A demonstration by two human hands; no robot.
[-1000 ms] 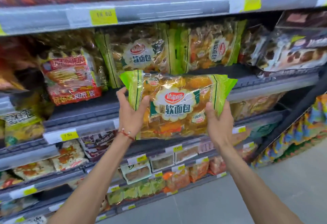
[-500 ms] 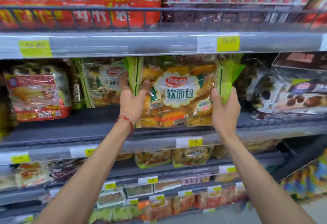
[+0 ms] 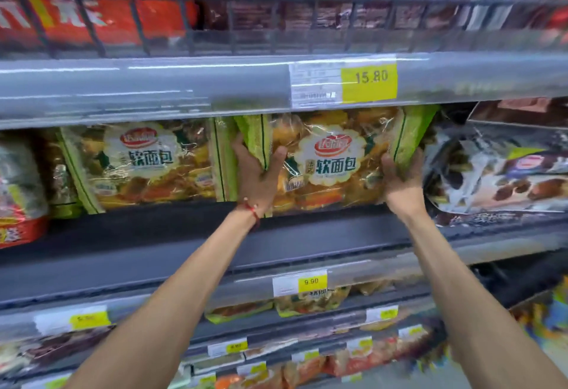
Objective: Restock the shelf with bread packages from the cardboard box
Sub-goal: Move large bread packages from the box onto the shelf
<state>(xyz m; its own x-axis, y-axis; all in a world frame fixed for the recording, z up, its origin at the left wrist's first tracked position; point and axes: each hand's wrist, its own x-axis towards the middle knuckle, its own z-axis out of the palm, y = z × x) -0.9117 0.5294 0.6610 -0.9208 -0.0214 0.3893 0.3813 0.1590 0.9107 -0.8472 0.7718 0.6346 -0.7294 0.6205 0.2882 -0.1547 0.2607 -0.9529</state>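
A clear bread package with green ends and a red logo stands upright on the dark shelf, under the upper shelf rail. My left hand grips its left green end, thumb in front. My right hand holds its lower right end. A matching bread package stands to its left, nearly touching. The cardboard box is out of view.
A grey price rail with a yellow 15.80 tag runs just above the package. Dark chocolate-pastry bags lie to the right, red packs to the left. Lower shelves hold more goods; a wire-fronted shelf sits above.
Both hands have lifted the bread package up from in front of the lower shelves and pushed it into the shelf bay beside the matching pack. The view moved closer and upward.
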